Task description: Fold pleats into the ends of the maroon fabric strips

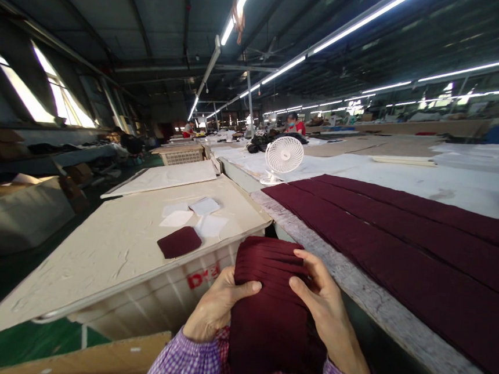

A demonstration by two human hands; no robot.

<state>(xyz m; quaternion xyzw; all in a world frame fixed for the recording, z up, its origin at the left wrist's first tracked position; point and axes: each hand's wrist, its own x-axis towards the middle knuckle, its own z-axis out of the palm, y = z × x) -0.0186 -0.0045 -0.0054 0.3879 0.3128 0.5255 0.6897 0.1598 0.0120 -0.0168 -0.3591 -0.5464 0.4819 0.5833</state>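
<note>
A stack of maroon fabric pieces [267, 328] hangs between my two hands, its upper layers fanned into ridges. My left hand [226, 298] is closed on its left edge, with the thumb lying on top. My right hand [324, 301] grips the upper right side, thumb on the face and index finger along the edge. Left of the stack, a small maroon fabric piece [179, 242] lies on the cream board [96, 243]. Behind it are several white paper-like pieces [211, 225].
Long maroon fabric strips [381, 227] stretch over the table at right. A white fan [284, 155] stands at the table's near left corner. Under the board is a pale bin [152, 295] with red lettering. A cardboard edge [98, 360] lies at lower left. Another person [296, 124] is far back.
</note>
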